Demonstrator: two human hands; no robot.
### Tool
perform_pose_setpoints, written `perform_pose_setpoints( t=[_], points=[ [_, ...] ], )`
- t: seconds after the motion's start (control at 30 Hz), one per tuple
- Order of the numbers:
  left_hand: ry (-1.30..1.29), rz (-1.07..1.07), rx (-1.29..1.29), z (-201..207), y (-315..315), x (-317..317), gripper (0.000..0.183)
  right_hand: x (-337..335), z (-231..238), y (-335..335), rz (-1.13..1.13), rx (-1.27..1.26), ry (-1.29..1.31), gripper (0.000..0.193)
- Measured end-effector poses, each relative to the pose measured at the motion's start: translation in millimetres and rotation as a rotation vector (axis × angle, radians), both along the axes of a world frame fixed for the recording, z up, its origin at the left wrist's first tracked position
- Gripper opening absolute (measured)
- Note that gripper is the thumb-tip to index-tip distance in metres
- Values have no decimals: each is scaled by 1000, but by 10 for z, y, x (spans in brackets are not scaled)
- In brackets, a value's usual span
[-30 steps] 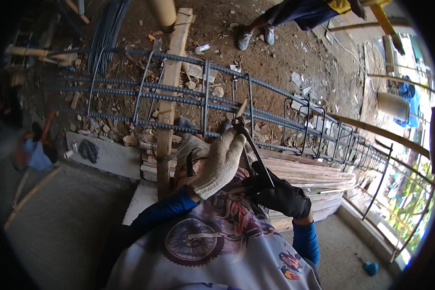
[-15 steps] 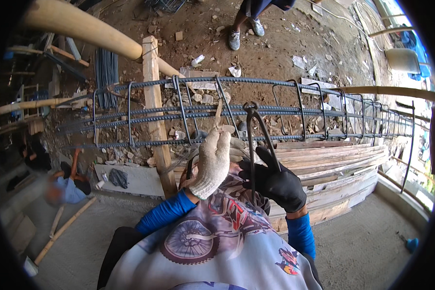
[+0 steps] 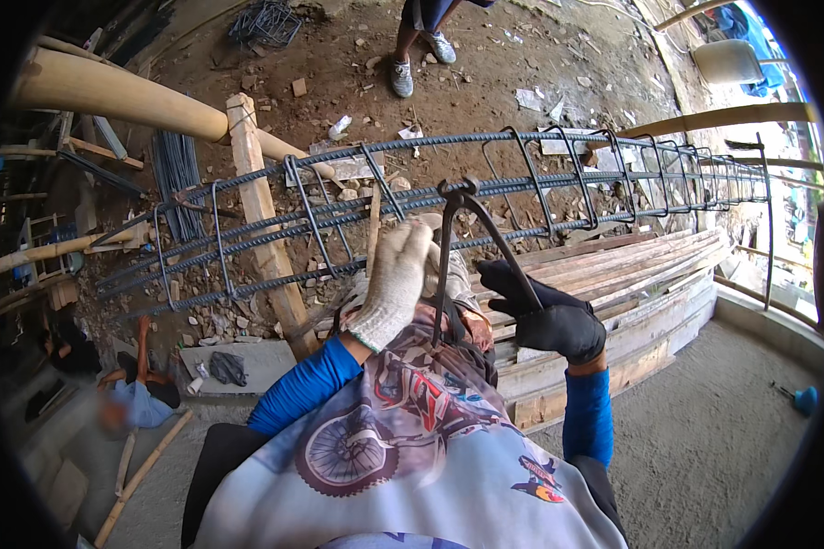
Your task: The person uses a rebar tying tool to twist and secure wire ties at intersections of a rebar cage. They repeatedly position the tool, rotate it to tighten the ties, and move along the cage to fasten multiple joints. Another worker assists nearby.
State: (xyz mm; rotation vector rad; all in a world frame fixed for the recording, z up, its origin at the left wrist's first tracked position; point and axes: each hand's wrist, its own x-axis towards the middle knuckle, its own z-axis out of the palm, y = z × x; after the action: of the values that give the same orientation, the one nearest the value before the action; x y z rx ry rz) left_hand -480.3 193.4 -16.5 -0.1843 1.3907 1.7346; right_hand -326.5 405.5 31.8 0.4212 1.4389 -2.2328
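two gloved hands point(image 3: 561, 322), one pincer tool point(image 3: 461, 196)

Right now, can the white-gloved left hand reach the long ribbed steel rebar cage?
Probably yes: the left hand looks close by the rebar cage; the dark metal pincers in the black-gloved right hand sit to one side, not between.

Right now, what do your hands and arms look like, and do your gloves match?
No, they're different! The left hand wears a cream knitted glove with a thin green edge at the cuff. The right hand wears a black glove. Both arms have snug, bright blue sleeves, a bit wrinkled.
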Motion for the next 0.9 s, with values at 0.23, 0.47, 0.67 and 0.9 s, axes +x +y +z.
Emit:
perform_pose_setpoints(
  t=[0.23,0.47,0.67,0.9],
  points=[
    [171,-136,-58,165,390,376,26,-360,89,-102,-258,136,314,89],
    [-155,-204,57,203,693,516,35,-346,245,14,-514,604,221,68],
    [13,-81,107,-22,658,482,36,-128,-180,652,-517,762,121,53],
    [-6,135,222,103,526,173,37,-182,-945,924,-160,1588,164,71]
  ],
)
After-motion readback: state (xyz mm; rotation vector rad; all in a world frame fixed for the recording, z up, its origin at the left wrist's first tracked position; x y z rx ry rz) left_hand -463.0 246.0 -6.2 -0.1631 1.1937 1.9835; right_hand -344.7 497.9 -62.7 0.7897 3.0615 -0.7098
